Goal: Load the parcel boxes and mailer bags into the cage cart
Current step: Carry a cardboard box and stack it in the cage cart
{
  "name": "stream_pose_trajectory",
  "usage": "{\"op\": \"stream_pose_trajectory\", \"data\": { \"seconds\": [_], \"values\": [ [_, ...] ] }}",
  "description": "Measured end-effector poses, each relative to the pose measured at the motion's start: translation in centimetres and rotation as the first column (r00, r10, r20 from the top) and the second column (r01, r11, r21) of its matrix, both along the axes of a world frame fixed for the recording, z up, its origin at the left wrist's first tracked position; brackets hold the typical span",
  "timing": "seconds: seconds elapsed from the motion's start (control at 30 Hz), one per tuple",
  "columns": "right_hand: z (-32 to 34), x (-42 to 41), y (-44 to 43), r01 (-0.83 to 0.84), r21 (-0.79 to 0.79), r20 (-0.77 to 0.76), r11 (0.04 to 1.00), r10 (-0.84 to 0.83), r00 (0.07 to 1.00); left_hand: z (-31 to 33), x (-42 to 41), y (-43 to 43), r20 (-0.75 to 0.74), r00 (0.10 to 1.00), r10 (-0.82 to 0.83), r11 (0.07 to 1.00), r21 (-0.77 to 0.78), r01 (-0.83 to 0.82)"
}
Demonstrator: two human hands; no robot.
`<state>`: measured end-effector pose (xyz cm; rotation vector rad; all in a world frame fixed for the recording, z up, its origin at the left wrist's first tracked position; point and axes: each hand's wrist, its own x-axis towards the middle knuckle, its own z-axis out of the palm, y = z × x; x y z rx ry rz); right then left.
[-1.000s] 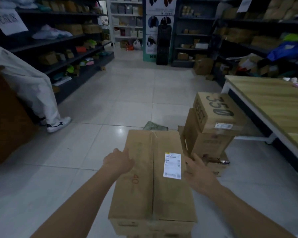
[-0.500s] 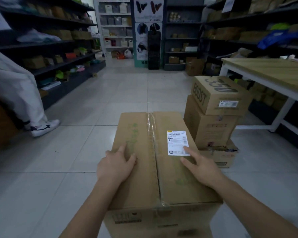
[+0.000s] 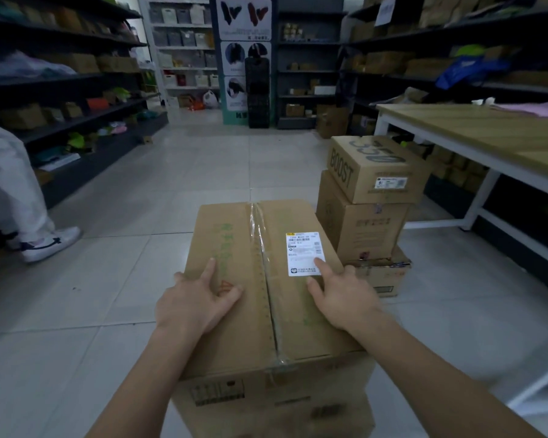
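Note:
A large brown parcel box [image 3: 234, 229], sealed with clear tape and bearing a white shipping label [image 3: 304, 252], stands on the tiled floor right in front of me. My left hand [image 3: 196, 305] lies flat on its top left half with fingers spread. My right hand [image 3: 342, 298] rests flat on the top right half, one fingertip touching the label. Neither hand grips the box. To the right stands a stack of three boxes: a "BOOST 350" box [image 3: 374, 167] on top, a plain carton [image 3: 361, 229] under it, and a low box [image 3: 383, 276] at the bottom. No cage cart or mailer bags are in view.
A wooden table with white legs [image 3: 487, 134] runs along the right. Dark shelves with goods [image 3: 76, 121] line the left, and more shelving stands on the right and at the back. A person's white trouser leg and shoe [image 3: 45, 245] are at the left. Tiled aisle floor [image 3: 203, 172] stretches ahead.
My hands moved from the box's sides onto its top, and they now lie flat there. The view dropped lower and closer to the box.

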<state>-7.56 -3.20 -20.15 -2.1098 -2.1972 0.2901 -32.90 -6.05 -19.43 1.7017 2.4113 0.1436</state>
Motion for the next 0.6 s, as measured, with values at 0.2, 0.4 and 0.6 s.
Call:
{"op": "stream_pose_trajectory", "data": {
  "seconds": [0.2, 0.4, 0.6],
  "values": [
    [0.9, -0.6, -1.0, 0.001, -0.03, 0.057, 1.0, 0.001, 0.998, 0.8, 0.9, -0.5, 0.006, 1.0, 0.03, 0.999, 0.027, -0.03],
    [1.4, -0.2, -0.9, -0.024, -0.023, 0.056, 0.999, 0.025, 0.998, 0.8, 0.9, -0.4, 0.024, 0.999, 0.029, 0.999, 0.023, -0.029],
    [1.4, 0.7, -0.3, -0.042, 0.005, 0.057, 0.999, 0.042, 0.998, 1.0, 2.1, -0.8, 0.023, 0.999, 0.039, 0.999, 0.032, -0.04]
  ]
}}
